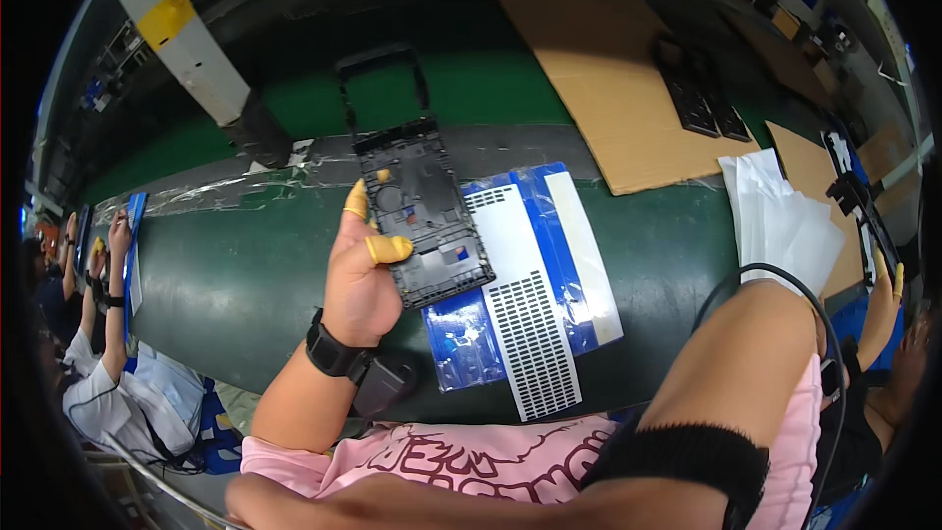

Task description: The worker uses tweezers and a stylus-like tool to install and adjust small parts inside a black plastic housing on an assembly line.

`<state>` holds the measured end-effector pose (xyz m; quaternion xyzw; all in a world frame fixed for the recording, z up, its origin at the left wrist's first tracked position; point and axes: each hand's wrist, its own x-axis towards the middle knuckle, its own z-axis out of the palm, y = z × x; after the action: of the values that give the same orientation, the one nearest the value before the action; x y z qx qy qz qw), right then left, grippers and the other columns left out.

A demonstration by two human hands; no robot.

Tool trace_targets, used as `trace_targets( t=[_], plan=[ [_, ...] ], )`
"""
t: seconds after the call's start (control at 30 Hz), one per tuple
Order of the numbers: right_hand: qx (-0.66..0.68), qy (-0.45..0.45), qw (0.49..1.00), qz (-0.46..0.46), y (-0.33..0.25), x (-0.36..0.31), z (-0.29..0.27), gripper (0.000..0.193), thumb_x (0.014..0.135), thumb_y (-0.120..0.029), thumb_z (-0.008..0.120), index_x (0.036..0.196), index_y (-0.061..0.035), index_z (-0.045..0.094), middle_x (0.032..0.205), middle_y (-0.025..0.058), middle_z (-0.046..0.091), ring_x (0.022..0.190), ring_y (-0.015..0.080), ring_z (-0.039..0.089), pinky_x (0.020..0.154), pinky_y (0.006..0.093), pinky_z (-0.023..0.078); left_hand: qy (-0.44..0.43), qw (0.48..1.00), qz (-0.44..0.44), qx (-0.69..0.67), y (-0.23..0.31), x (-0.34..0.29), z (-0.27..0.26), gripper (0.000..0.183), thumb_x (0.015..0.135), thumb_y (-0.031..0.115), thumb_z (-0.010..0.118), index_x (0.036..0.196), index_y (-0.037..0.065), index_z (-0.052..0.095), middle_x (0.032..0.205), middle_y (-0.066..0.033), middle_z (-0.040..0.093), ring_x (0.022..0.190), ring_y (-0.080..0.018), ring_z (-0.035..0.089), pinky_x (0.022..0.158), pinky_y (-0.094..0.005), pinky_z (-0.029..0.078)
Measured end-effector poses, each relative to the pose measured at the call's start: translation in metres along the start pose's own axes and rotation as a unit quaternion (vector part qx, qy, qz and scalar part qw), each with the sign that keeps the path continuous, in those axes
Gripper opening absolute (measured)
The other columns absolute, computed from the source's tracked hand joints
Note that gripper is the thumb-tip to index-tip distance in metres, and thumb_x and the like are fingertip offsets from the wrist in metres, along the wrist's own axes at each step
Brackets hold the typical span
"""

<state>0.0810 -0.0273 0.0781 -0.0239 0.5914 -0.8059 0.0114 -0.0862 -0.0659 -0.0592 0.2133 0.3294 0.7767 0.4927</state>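
My left hand (pixel 368 270), with yellow finger cots on its thumb and a finger, grips a black plastic housing (pixel 422 206) by its left side. The housing is tilted, its moulded inner face up, above the green bench. A thin, blurred black open frame (pixel 383 57) shows at its far end; I cannot tell whether they are joined. Under the housing lies a blue board with a white sheet of small black stickers (pixel 535 344). My right arm (pixel 736 363) reaches right to a crumpled stack of white sheets (pixel 780 216), which hides my right hand and its fingers.
Brown cardboard (pixel 589 69) lies at the far right, with black parts (pixel 692 98) on it. A grey post (pixel 191 54) with a yellow band stands at the far left. Co-workers' hands show at both sides. A black cable (pixel 829 334) loops by my right wrist.
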Motion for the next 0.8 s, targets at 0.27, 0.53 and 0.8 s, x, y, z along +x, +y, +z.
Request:
trace_targets(
  t=[0.27, 0.53, 0.8],
  plan=[
    [-0.321, -0.077, 0.942, -0.057, -0.005, 0.008, 0.028, 0.020, 0.075, -0.011, 0.049, 0.088, 0.0038, 0.048, 0.060, 0.0127, 0.052, 0.058, 0.0214, 0.056, 0.049, 0.0298, 0.042, -0.027, 0.999, 0.024, 0.002, 0.005, -0.004, -0.006, 0.066, 0.064, -0.010, 0.041, 0.125, 0.009, 0.025, 0.115, -0.0147, 0.044, 0.104, -0.0265, 0.049, 0.087, -0.0383, 0.042],
    [-0.539, -0.115, 0.825, -0.124, 0.005, 0.004, 0.054, 0.031, 0.068, -0.009, 0.053, 0.095, 0.0049, 0.050, 0.052, 0.0117, 0.048, 0.045, 0.0218, 0.053, 0.040, 0.0288, 0.042, -0.116, 0.990, 0.056, -0.054, 0.012, -0.007, 0.001, 0.060, 0.075, 0.001, 0.046, 0.129, 0.011, 0.021, 0.120, -0.0129, 0.040, 0.109, -0.0233, 0.044, 0.092, -0.0388, 0.037],
    [-0.572, -0.010, 0.809, -0.138, 0.002, 0.005, 0.032, 0.025, 0.066, 0.000, 0.058, 0.089, 0.0039, 0.054, 0.055, 0.0045, 0.043, 0.045, 0.0143, 0.047, 0.034, 0.0232, 0.032, -0.109, 0.986, 0.055, -0.118, 0.015, -0.017, 0.004, 0.053, 0.081, 0.007, 0.044, 0.130, 0.011, 0.024, 0.122, -0.0086, 0.039, 0.109, -0.0207, 0.043, 0.093, -0.0369, 0.036]
  ],
)
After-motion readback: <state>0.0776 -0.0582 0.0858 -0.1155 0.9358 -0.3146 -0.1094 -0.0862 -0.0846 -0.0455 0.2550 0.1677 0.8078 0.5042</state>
